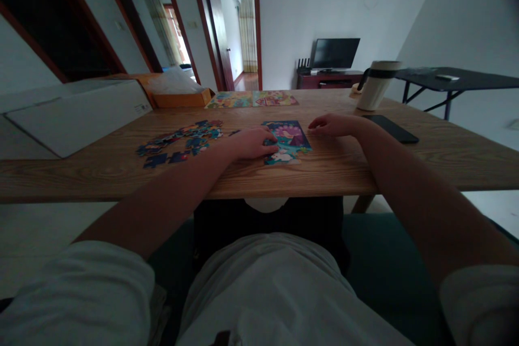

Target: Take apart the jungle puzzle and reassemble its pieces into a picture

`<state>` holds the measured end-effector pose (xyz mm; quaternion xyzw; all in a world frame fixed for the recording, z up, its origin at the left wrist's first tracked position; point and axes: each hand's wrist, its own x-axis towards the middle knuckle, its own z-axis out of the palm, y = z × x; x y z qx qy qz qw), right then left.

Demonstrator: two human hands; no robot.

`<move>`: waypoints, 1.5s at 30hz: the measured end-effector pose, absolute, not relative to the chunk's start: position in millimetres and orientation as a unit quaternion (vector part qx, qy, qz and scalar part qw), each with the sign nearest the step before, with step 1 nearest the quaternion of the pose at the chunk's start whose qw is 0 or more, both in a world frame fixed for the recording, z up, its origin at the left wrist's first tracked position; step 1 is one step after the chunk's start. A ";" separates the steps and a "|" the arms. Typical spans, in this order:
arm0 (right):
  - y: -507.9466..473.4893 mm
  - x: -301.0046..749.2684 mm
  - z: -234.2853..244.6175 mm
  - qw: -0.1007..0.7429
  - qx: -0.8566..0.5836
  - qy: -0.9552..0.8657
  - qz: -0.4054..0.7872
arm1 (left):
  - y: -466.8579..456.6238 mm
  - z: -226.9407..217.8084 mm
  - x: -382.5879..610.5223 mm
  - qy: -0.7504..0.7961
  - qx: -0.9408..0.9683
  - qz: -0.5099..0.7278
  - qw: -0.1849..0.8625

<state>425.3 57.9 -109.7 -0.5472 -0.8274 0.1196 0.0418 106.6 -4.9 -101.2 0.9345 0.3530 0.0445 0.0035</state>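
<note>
Our left hand (251, 143) is resting palm down at the left edge of a part-built jigsaw puzzle (287, 140), its fingers lying over the pieces; we cannot tell whether the fingertips are pinching one. Our right hand (334, 125) is lying on the wooden tabletop (336, 173) just right of the puzzle, fingers loosely curled, partly open and holding nothing. The puzzle is sitting between both hands, toward the table's near edge. Item: a spread of loose puzzle pieces (180, 141) is lying left of the left hand, several dark ones set slightly apart. Item: two brightly printed picture boards (252, 99) are lying side by side along the far edge. Item: a black smartphone (391, 128) is lying face up near the right hand, and a white tumbler with a black band (379, 85) is standing beyond it. Item: a flat white carton (73, 116) and an orange box (180, 98) are occupying the table's far left. Item: a monitor (335, 53) is standing on a reddish-brown cabinet (328, 80) against the far wall.
</note>
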 end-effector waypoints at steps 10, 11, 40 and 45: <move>57.2 424.1 -108.4 0.031 -0.556 -0.822 0.122 | -1.8 -103.0 105.1 0.358 0.933 0.048 0.013; 57.7 424.3 -108.6 0.030 -0.555 -0.823 0.119 | -2.7 -102.9 105.8 0.359 0.932 0.048 0.009; 53.8 421.1 -106.4 0.030 -0.555 -0.822 0.123 | -2.1 -77.0 69.9 0.380 0.923 -0.002 0.064; 56.6 423.1 -108.7 0.031 -0.548 -0.828 0.115 | -5.0 -79.8 74.2 0.348 0.931 -0.044 0.106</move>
